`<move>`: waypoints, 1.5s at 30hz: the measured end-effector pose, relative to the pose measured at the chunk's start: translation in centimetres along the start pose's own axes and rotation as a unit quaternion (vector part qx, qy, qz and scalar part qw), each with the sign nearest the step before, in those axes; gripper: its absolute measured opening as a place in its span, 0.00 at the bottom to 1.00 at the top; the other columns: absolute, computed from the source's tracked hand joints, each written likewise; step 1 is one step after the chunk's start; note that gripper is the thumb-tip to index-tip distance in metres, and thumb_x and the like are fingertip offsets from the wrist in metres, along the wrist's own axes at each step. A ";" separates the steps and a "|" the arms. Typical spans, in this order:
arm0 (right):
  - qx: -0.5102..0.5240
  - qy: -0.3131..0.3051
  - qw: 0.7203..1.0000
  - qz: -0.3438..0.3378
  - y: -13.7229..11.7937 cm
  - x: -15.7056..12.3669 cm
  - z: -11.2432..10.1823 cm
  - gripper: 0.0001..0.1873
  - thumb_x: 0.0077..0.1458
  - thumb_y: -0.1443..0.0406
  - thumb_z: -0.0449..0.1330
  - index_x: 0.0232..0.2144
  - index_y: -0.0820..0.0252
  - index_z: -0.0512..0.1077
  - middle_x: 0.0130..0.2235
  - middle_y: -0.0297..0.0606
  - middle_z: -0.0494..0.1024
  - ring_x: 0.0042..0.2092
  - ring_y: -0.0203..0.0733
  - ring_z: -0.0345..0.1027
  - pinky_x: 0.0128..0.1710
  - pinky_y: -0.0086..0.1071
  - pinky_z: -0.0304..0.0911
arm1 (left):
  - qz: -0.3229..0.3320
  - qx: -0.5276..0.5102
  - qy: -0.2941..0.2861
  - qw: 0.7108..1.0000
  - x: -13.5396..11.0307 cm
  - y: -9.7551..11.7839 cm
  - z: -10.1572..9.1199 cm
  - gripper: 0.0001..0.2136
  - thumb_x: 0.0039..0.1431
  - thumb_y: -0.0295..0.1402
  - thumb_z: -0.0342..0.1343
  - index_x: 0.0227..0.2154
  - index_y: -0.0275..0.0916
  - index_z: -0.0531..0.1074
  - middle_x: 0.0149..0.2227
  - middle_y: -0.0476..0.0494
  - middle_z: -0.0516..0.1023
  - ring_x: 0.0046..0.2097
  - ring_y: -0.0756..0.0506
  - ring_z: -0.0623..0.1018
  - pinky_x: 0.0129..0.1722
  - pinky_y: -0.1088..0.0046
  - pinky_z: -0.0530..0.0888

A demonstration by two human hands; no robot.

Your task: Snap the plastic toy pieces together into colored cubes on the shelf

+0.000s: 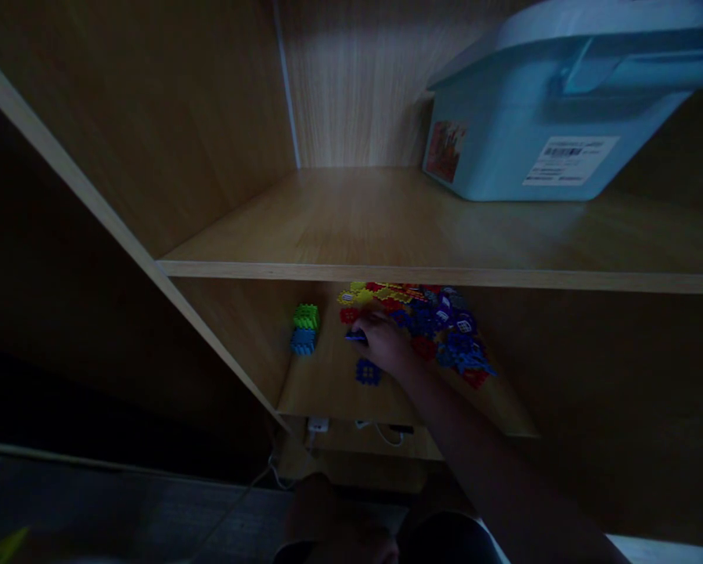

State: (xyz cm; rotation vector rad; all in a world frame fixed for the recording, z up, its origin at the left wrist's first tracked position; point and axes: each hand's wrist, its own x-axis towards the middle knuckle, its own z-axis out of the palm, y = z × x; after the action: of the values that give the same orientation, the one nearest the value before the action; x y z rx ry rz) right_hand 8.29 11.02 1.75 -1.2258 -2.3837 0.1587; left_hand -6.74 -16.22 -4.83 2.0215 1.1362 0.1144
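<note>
My right hand [383,341] reaches down onto the lower shelf [328,388], fingers curled around a blue plastic tile [355,337] at the left edge of a heap of coloured interlocking tiles [439,325]. A single blue tile [367,371] lies flat just in front of the hand. Left of it stands a small stack, green cube on blue cube [304,329]. My left hand [337,521] is a dark shape at the bottom of the view; its fingers do not show clearly.
A pale blue lidded storage box [539,110] with a label stands at the right of the upper shelf [387,227]. A slanted wooden side panel [122,157] bounds the left. White cables and a plug [319,427] lie below the lower shelf.
</note>
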 end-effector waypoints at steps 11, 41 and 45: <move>0.031 0.091 0.995 0.032 0.2 -7.8 -2.4 0.13 0.68 0.67 0.59 0.51 0.54 0.79 0.53 0.45 0.81 0.53 0.51 0.75 0.56 0.42 0.69 | 0.069 0.047 0.364 0.928 5.1 0.3 -10.9 0.09 0.73 0.31 0.52 0.43 0.42 0.78 0.42 0.40 0.82 0.47 0.40 0.80 0.52 0.61 0.76; 0.122 0.058 0.991 -0.012 2.6 -15.7 -3.4 0.21 0.61 0.70 0.63 0.56 0.54 0.79 0.57 0.44 0.78 0.58 0.48 0.74 0.61 0.43 0.69 | -0.110 0.202 0.322 0.918 11.6 -2.9 -17.2 0.15 0.74 0.38 0.51 0.50 0.42 0.82 0.48 0.40 0.87 0.50 0.41 0.84 0.47 0.70 0.74; 0.145 0.016 0.989 -0.005 3.7 -15.5 -3.7 0.19 0.62 0.64 0.66 0.55 0.52 0.77 0.57 0.42 0.80 0.60 0.50 0.74 0.63 0.45 0.67 | -0.087 0.183 0.317 0.926 11.3 -3.0 -17.2 0.13 0.73 0.37 0.53 0.47 0.43 0.83 0.47 0.42 0.88 0.50 0.42 0.84 0.47 0.71 0.73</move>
State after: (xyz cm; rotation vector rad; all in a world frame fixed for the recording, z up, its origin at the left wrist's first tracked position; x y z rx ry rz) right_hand 20.49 0.59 -1.33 -1.0691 -2.2422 0.4609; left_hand -9.51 3.40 1.56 2.2646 1.8495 0.5329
